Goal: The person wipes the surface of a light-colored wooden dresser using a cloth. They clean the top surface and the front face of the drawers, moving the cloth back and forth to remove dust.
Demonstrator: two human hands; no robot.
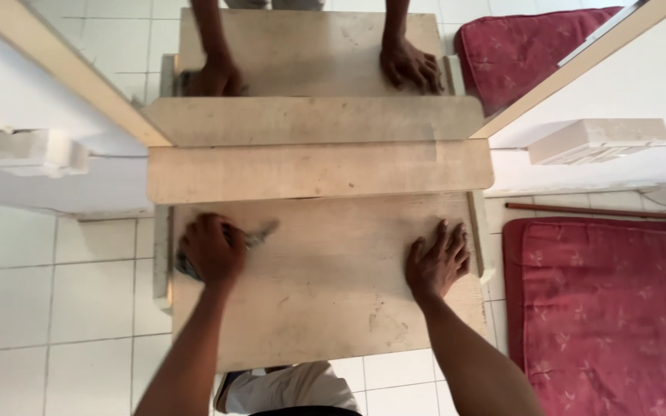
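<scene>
Left hand (211, 250) curled gripping a grey cloth (260, 235) on the wooden board (325, 300); right hand (437, 260) flat, fingers spread.

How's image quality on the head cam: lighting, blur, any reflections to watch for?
Head view: soft, even daylight, no hard shadows or glare. Left hand, pressing a grey cloth on the wooden board, is slightly smeared; right hand lies flat and sharper. A mirror above the shelf doubles both hands and the red cushion. Frame edges bend slightly.
</scene>
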